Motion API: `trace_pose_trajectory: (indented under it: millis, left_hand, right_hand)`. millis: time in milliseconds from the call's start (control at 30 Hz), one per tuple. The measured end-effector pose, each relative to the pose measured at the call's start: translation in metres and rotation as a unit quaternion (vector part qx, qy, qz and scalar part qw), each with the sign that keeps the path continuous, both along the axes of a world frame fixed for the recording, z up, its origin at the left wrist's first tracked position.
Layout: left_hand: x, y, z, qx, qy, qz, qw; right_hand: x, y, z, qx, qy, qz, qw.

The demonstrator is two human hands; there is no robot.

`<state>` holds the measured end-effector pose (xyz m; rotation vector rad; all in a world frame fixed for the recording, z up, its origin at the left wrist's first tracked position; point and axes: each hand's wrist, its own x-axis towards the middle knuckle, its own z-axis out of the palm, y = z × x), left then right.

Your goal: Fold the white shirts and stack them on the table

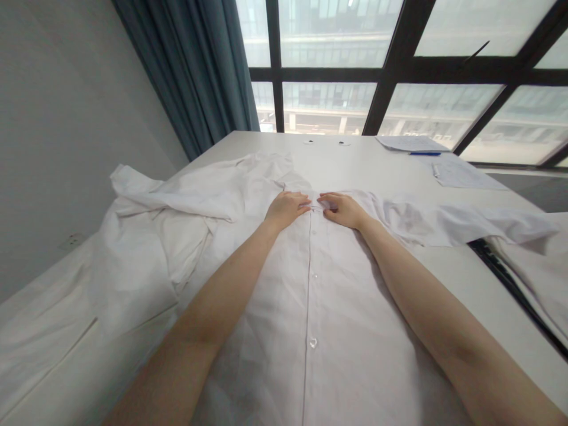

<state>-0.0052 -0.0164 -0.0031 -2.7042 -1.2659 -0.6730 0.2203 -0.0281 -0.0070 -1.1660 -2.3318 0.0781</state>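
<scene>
A white button-up shirt [341, 307] lies front side up on the table, its button placket running down the middle. Small clear buttons show along the placket. At the collar end, my left hand [287, 208] rests on the fabric left of the placket, fingers stretched out and thumb apart. Opposite it, my right hand [344, 210] touches the collar area from the right, its fingers slightly bent and thumb apart. The fingertips of both hands almost meet at the top of the placket. One sleeve [444, 222] stretches out to the right.
More crumpled white cloth [137, 254] is heaped on the left. Papers [412, 143] and a blue pen [425, 154] lie at the back right of the white table [346, 168]. Pale fabric [545, 278] sits beyond a dark strip at right. A blue curtain [213, 71] and windows stand behind.
</scene>
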Motion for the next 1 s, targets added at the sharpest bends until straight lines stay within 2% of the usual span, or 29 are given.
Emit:
trace_pose_trajectory:
  millis: [233, 433, 667, 1000]
  left_hand:
    - [0.001, -0.001, 0.002, 0.034, 0.011, 0.001, 0.999]
    - [0.005, -0.005, 0.006, 0.056, 0.024, 0.008, 0.998]
    - [0.006, -0.008, 0.009, 0.065, 0.011, 0.006, 0.998]
    - [0.003, -0.004, 0.005, 0.041, -0.016, -0.023, 0.999]
  right_hand:
    - [0.002, 0.002, -0.003, 0.003, 0.028, -0.005, 1.0]
    - [0.0, -0.002, 0.004, 0.01, -0.001, -0.001, 1.0]
    - [-0.01, -0.009, 0.012, 0.02, -0.031, -0.033, 0.999]
    - [-0.006, -0.003, 0.008, -0.011, 0.037, -0.004, 0.999]
